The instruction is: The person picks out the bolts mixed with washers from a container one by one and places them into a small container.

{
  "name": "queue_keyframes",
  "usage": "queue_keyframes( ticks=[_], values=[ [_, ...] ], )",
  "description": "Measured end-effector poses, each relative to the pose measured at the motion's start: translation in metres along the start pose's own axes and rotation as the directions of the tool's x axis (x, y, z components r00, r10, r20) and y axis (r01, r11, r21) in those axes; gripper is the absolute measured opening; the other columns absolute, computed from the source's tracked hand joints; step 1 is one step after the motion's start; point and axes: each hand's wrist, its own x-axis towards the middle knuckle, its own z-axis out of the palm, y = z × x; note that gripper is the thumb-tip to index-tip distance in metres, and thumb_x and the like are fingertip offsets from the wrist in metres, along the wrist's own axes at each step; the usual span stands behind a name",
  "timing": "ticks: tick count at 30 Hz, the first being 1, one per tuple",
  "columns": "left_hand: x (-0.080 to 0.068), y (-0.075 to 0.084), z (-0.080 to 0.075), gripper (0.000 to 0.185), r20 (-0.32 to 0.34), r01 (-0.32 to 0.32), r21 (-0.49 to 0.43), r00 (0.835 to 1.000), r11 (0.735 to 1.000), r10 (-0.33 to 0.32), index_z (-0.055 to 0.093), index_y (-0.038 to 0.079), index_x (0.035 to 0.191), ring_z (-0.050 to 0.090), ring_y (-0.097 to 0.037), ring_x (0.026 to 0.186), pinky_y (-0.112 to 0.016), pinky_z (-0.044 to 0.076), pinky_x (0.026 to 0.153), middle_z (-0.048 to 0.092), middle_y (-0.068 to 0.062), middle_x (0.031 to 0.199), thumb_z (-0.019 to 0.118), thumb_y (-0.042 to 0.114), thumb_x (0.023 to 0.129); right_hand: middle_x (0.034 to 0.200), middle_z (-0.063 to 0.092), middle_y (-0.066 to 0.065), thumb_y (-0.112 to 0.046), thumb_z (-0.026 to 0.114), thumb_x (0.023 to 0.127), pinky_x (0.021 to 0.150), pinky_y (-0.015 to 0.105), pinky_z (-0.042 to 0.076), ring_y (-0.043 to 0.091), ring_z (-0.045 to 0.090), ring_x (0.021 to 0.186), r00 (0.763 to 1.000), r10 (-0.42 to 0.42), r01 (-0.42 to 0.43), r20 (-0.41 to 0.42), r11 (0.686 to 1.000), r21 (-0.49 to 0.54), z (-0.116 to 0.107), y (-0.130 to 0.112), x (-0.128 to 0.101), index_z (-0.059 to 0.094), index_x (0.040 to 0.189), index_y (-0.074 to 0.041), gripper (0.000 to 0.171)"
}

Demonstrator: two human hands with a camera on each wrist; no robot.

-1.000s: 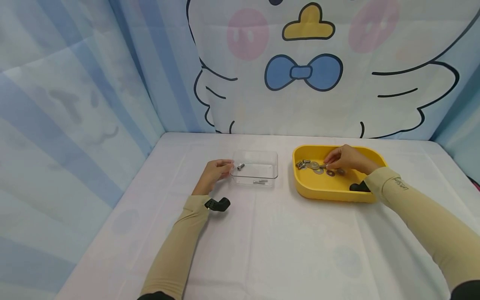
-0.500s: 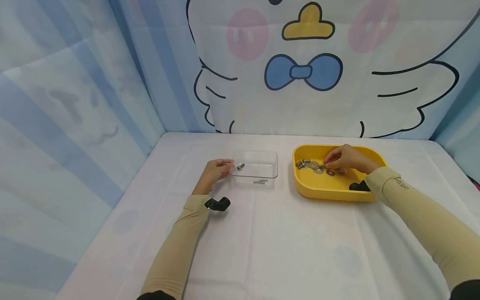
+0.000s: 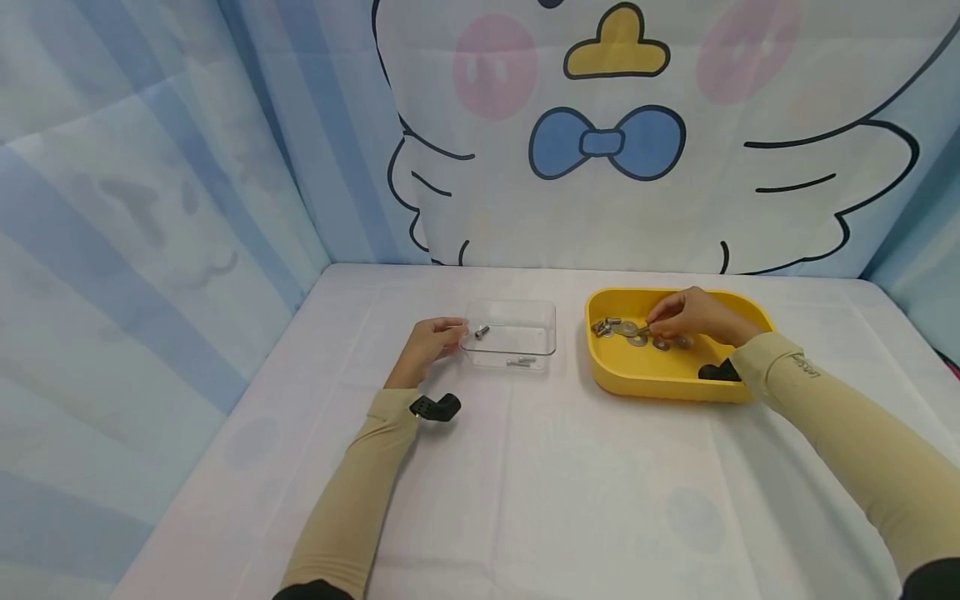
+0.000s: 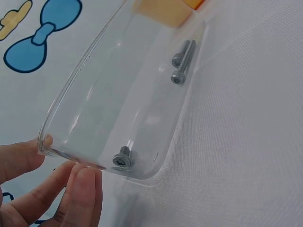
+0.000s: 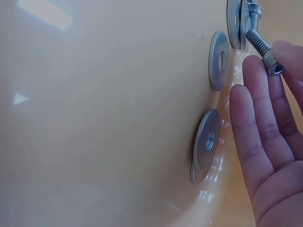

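Note:
My left hand (image 3: pixel 431 343) pinches the left end wall of a clear plastic box (image 3: pixel 551 340), thumb on one side and fingers on the other. Inside that box lie a short socket-head bolt (image 4: pixel 122 157) near the hand and two longer bolts (image 4: pixel 182 66) along one side. My right hand (image 3: pixel 697 317) reaches into a yellow tray (image 3: pixel 660 388). Between thumb and fingers it pinches the head of a socket-head bolt (image 5: pixel 260 45), whose threaded end points toward the pile. Flat washers (image 5: pixel 207 140) and more bolts (image 3: pixel 602 327) lie around the right fingertips.
The box and tray stand side by side on a white cloth (image 3: pixel 570 483), with a narrow gap between them. A printed curtain (image 3: pixel 465 200) rises behind the table's back edge. Black wrist cameras (image 3: pixel 437 408) sit on both wrists; the right one dips inside the tray.
The bolt in my right fingers has tilted slightly. The left hand, the box and the tray stay where they were.

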Motion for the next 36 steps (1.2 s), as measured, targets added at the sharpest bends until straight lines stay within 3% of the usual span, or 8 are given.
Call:
queue_keyframes(
  ticks=[5, 12, 15, 18, 21, 28, 36],
  values=[
    [-0.003, 0.002, 0.001, 0.034, 0.005, 0.000, -0.001, 1.000, 1.000, 0.000, 0.060, 0.007, 0.124, 0.057, -0.016, 0.103, -0.031, 0.050, 0.096, 0.059, -0.011, 0.126, 0.061, 0.017, 0.092, 0.101, 0.069, 0.003, -0.025, 0.071, 0.084, 0.076, 0.019, 0.052, 0.015, 0.059, 0.083, 1.000, -0.024, 0.024, 0.004, 1.000, 0.015, -0.001, -0.001, -0.003, 0.065, 0.111, 0.002, 0.038],
    [-0.002, 0.001, 0.002, 0.034, 0.008, -0.002, -0.006, 1.000, 1.000, 0.002, 0.060, 0.007, 0.125, 0.057, -0.017, 0.104, -0.032, 0.050, 0.096, 0.059, -0.011, 0.126, 0.061, 0.016, 0.092, 0.104, 0.069, 0.004, -0.027, 0.071, 0.084, 0.099, 0.042, 0.045, 0.010, 0.058, 0.091, 0.996, -0.087, 0.088, -0.029, 0.996, 0.035, -0.006, -0.001, -0.009, 0.065, 0.110, 0.001, 0.040],
    [-0.001, 0.001, 0.001, 0.034, 0.007, -0.006, -0.004, 1.000, 1.000, 0.006, 0.060, 0.007, 0.125, 0.057, -0.016, 0.102, -0.031, 0.051, 0.095, 0.059, -0.011, 0.126, 0.061, 0.016, 0.092, 0.105, 0.069, 0.002, -0.029, 0.071, 0.084, 0.097, 0.035, 0.048, 0.005, 0.057, 0.091, 0.993, -0.109, 0.110, -0.046, 0.993, 0.036, -0.010, -0.002, -0.011, 0.064, 0.111, 0.001, 0.041],
    [-0.002, 0.001, 0.001, 0.034, 0.008, -0.013, -0.001, 1.000, 1.000, 0.013, 0.060, 0.007, 0.125, 0.058, -0.017, 0.103, -0.031, 0.051, 0.095, 0.059, -0.011, 0.126, 0.060, 0.017, 0.092, 0.104, 0.069, -0.001, -0.031, 0.070, 0.084, 0.087, 0.019, 0.050, 0.002, 0.057, 0.091, 0.992, -0.108, 0.111, -0.068, 0.993, 0.037, -0.014, -0.005, -0.013, 0.064, 0.112, 0.000, 0.042],
    [-0.003, 0.001, 0.001, 0.034, 0.012, -0.018, 0.004, 1.000, 1.000, 0.018, 0.059, 0.006, 0.125, 0.058, -0.017, 0.104, -0.031, 0.051, 0.095, 0.059, -0.012, 0.126, 0.060, 0.017, 0.092, 0.103, 0.069, -0.002, -0.031, 0.070, 0.085, 0.081, 0.011, 0.048, 0.003, 0.058, 0.091, 0.990, -0.103, 0.108, -0.096, 0.993, 0.046, -0.017, -0.010, -0.017, 0.064, 0.112, -0.001, 0.041],
    [-0.003, -0.001, 0.000, 0.035, 0.013, -0.021, 0.009, 1.000, 1.000, 0.021, 0.060, 0.007, 0.125, 0.058, -0.016, 0.103, -0.027, 0.052, 0.090, 0.060, -0.012, 0.126, 0.061, 0.017, 0.092, 0.096, 0.068, -0.011, -0.035, 0.070, 0.083, 0.081, 0.014, 0.048, 0.003, 0.060, 0.089, 0.978, -0.113, 0.131, -0.178, 0.988, 0.087, -0.020, -0.024, -0.024, 0.064, 0.110, -0.006, 0.040],
    [-0.001, -0.001, 0.000, 0.034, 0.009, -0.008, 0.005, 1.000, 1.000, 0.008, 0.060, 0.007, 0.125, 0.058, -0.015, 0.100, -0.026, 0.052, 0.089, 0.060, -0.011, 0.124, 0.061, 0.018, 0.092, 0.093, 0.067, -0.018, -0.037, 0.069, 0.083, 0.083, 0.011, 0.047, 0.008, 0.062, 0.094, 0.966, -0.130, 0.180, -0.225, 0.960, 0.215, -0.021, -0.037, -0.027, 0.064, 0.112, -0.010, 0.040]
  ],
)
